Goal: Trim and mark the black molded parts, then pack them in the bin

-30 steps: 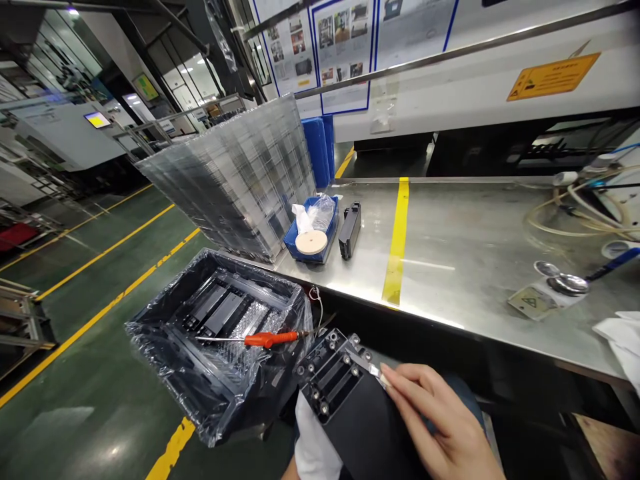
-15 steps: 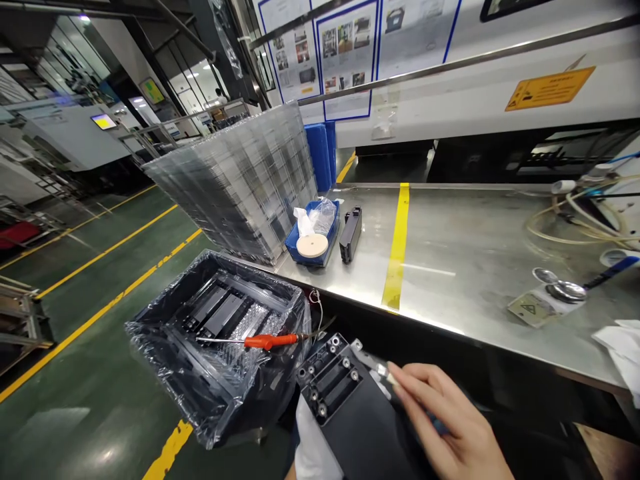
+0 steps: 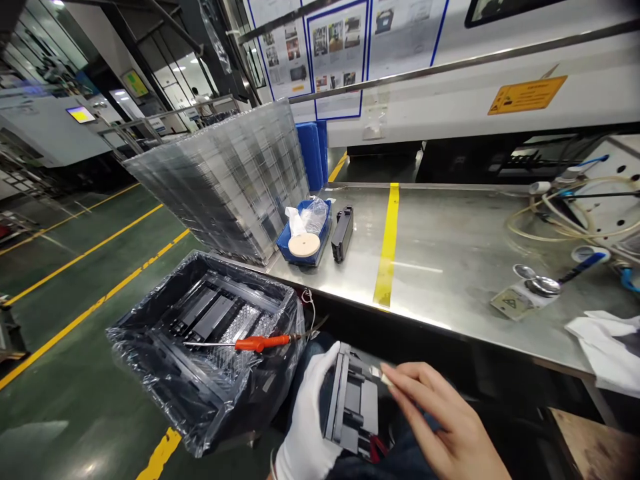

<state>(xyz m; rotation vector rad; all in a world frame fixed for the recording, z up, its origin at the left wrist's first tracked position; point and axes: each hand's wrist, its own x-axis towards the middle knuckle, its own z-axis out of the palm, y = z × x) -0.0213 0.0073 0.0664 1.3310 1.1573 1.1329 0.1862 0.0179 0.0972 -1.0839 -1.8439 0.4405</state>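
My left hand (image 3: 309, 420), in a white glove, grips a black plastic housing (image 3: 361, 399) low in the view. The housing is tilted, and its recessed, ribbed side faces up. My bare right hand (image 3: 443, 413) pinches a small, thin blade-like tool (image 3: 377, 373) between thumb and fingers. The tool's tip lies at the housing's upper edge; whether it touches cannot be made out. To the left, an orange air blow gun (image 3: 263, 343) with a long metal nozzle rests across a plastic-lined crate (image 3: 200, 427), where several similar black parts (image 3: 214, 317) lie.
On the metal bench (image 3: 450, 233) are a blue bin (image 3: 320, 250) with a round beige disc, another black housing (image 3: 343, 233), and white cloth (image 3: 603, 343). Stacked clear trays (image 3: 225, 180) stand behind the crate. Hoses (image 3: 520, 223) lie at the right.
The housing has been turned over, from its face with round bosses to its ribbed side. My gloved left hand now shows around it. The right hand still pinches the tool. The view has shifted slightly.
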